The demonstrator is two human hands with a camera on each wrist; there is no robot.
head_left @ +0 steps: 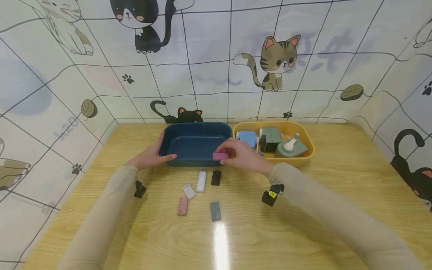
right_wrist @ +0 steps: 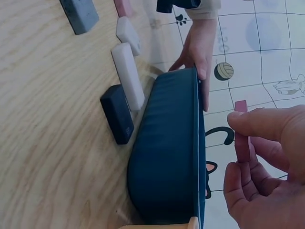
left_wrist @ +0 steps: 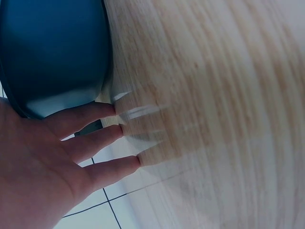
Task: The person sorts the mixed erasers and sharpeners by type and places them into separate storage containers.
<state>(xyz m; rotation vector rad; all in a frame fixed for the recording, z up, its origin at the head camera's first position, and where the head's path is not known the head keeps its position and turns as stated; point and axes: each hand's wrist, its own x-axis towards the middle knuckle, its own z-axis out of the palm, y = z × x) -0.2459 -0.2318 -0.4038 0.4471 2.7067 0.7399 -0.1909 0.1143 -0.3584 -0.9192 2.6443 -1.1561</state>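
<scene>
Five blocks lie before the basin, left of the tray.

- There are six small blocks: two pink, two white, one black and one grey
- Five lie on the table, and one pink block is held
- There are two bins: one blue bin and one yellow bin
- The second bin holds at least three things: one blue, one dark green, one grey-green
- One left hand, one right hand and two sleeves show
- Printed on the wall are two yarn balls and four dark paw prints
</scene>
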